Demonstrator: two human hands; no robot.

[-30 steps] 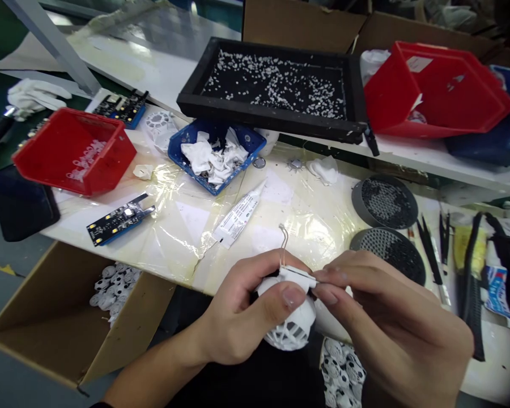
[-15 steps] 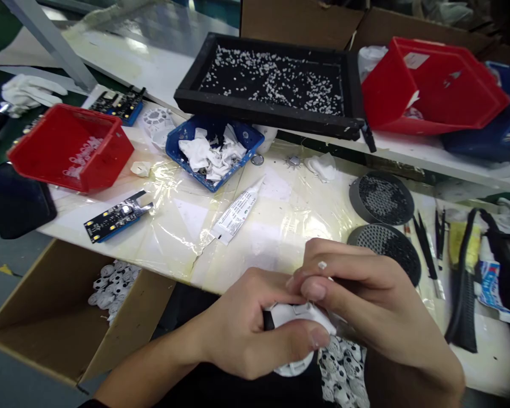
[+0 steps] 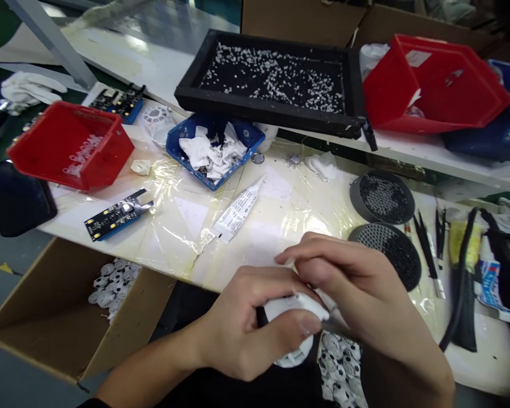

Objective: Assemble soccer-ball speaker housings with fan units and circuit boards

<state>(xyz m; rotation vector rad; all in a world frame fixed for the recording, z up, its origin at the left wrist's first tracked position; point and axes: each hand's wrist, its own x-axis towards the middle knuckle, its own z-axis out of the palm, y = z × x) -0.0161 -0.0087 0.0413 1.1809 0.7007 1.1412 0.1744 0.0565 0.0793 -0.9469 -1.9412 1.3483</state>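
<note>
My left hand (image 3: 259, 323) is wrapped round a white rounded plastic part (image 3: 295, 326) with a black patch at its left side, low in the centre. Directly above and to the right of that part, my right hand (image 3: 344, 277) has its fingers curled together. A small pale bit shows at its fingertips, too small to name. Below my right hand lie several white balls with black spots (image 3: 340, 368). A white printed tube (image 3: 238, 212) rests on the table beyond my hands.
A black tray (image 3: 272, 79) of white bits stands on the shelf. Round grey holders (image 3: 382, 198), tweezers (image 3: 425, 243) and a blue-white tube (image 3: 491, 283) lie right. Red bin (image 3: 72, 147), blue tray (image 3: 215, 150) and circuit board (image 3: 119, 215) are left; an open carton (image 3: 38, 317) stands below.
My right hand has shifted slightly left and up, its fingers turning over the white part. The small white piece seen at its fingers is now mostly hidden. My left hand keeps its hold.
</note>
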